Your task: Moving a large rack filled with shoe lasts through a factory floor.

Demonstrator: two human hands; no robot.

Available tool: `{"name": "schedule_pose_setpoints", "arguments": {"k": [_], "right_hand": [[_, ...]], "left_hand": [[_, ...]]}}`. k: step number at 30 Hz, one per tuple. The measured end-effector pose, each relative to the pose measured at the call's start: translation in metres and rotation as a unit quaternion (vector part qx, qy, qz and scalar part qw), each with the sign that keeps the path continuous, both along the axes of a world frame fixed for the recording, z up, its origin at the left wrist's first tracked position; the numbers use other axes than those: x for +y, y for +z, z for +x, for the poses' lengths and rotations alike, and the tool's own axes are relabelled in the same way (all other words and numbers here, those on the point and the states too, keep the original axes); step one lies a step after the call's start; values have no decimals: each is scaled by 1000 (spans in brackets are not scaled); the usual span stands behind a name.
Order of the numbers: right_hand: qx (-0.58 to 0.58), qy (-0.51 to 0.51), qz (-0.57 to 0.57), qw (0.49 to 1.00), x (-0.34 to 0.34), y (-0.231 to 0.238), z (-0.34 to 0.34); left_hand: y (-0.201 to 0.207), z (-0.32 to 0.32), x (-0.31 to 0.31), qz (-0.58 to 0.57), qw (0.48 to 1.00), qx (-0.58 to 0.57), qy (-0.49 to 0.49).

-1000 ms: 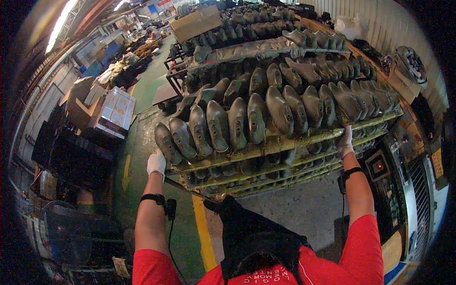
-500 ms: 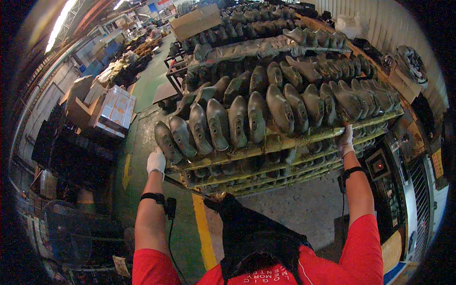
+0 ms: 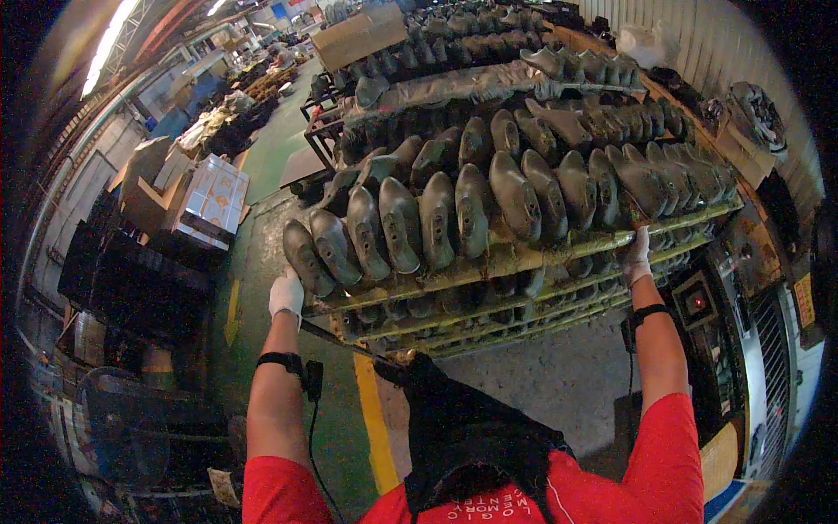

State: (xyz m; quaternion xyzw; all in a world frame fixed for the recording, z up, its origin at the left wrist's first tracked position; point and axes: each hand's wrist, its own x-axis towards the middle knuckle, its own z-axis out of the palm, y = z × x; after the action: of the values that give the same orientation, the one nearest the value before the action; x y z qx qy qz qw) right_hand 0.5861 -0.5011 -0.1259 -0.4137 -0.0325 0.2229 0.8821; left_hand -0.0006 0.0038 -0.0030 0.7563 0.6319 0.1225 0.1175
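Observation:
Rows of dark shoe lasts (image 3: 399, 229) stand on the top shelf of a rack (image 3: 541, 258) with yellowish edges, and more lasts show on the shelves beneath. My left hand (image 3: 285, 295), in a white glove, is closed at the shelf's left front corner, beside the endmost last. Toward the right end of the same front edge, my gloved right hand (image 3: 638, 256) is closed around the shelf, with its fingertips partly hidden. Both arms are stretched forward, wide apart.
Further racks of lasts (image 3: 576, 65) stand behind, with a cardboard box (image 3: 360, 37) on top. Cartons (image 3: 209, 199) are stacked at left beside the green floor lane (image 3: 278, 166). A machine with a red light (image 3: 697, 304) stands close at right. A yellow floor line (image 3: 374, 419) runs below.

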Motion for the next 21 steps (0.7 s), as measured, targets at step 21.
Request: {"name": "schedule_pose_setpoints", "arguments": {"k": [21], "right_hand": [[-12, -11, -5, 1000, 7, 14, -11]], "left_hand": [[4, 1, -4, -6, 1000, -15, -2]]}}
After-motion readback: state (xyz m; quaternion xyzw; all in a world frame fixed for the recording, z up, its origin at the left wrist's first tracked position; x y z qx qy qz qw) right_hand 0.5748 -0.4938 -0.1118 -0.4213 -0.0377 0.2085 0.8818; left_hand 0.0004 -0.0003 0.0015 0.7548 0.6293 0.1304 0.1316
